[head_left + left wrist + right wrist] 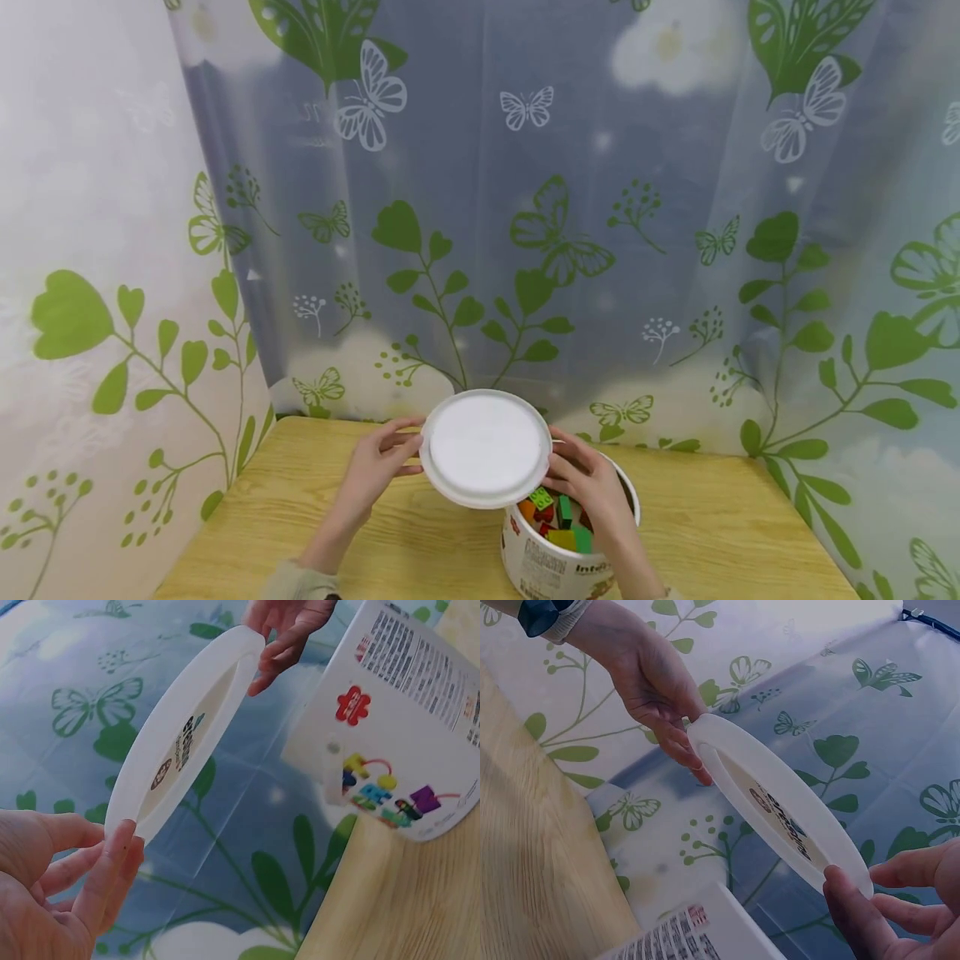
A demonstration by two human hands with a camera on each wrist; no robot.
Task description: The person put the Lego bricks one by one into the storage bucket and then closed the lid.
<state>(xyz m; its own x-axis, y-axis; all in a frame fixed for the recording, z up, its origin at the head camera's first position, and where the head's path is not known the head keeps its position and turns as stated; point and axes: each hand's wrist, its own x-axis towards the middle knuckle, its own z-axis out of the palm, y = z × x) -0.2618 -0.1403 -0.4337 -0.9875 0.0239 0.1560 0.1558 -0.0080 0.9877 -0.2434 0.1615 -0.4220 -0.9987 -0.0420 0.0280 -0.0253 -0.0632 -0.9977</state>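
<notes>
A round white lid is held up between both hands, its plain inner side towards the head camera. My left hand pinches its left rim between thumb and fingers. On the opposite rim my right hand pinches the lid too. Printed lettering shows on the lid's other face in the wrist views. Just below and right of the lid stands a white bucket, its top uncovered. Colourful blocks lie inside it, partly hidden by the right hand and the lid.
The bucket stands on a wooden table. Behind the table hangs a blue-grey curtain with green leaves and butterflies. A pale patterned curtain runs along the left side.
</notes>
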